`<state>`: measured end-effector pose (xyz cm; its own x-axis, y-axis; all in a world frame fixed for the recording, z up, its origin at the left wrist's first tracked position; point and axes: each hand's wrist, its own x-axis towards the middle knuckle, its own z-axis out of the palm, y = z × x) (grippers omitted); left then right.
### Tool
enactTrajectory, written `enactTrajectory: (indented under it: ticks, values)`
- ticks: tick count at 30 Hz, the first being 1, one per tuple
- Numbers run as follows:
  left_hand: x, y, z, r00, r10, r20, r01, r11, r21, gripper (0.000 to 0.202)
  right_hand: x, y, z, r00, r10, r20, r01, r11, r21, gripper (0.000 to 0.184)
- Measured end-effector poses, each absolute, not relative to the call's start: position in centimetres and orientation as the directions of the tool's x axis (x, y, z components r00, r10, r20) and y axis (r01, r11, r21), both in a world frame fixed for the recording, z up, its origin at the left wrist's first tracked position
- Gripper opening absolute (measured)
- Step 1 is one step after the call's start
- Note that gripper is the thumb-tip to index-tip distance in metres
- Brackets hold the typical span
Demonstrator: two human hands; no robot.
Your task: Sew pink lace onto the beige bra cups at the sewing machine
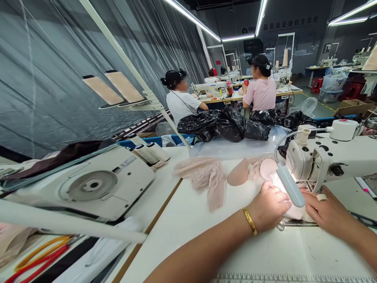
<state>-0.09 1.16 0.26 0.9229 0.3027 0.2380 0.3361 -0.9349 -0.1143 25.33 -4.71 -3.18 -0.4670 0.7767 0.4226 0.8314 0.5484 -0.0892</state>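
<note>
Pale fabric (295, 213) | axis away-left | left hand (268, 205) grasping it | right hand (328, 208): grip unclear

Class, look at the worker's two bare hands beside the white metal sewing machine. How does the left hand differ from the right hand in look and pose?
The left hand has a shiny gold bracelet at its wrist; the right hand shows none.
The left hand curls on smooth pale pink fabric; the right hand lies flatter, fingers extended.
Both are bare, backs upward, beside the white metal sewing machine.
</note>
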Motion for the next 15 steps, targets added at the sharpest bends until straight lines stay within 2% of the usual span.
enactTrajectory:
  ticks: [11,15]
  values:
    - [0.38,0.59,-0.47,0.892,0.324,0.315,0.384,-0.910,-0.153,0.017,25.46,-4.54,-3.40,-0.455,0.774,0.441,0.836,0.542,-0.087,0.045]
    - [0.51,0.41,-0.66,0.884,0.330,0.332,0.393,-0.908,-0.144,0.015,25.69,-4.95,-3.30,-0.424,0.757,0.496,0.845,0.528,-0.083,0.037]
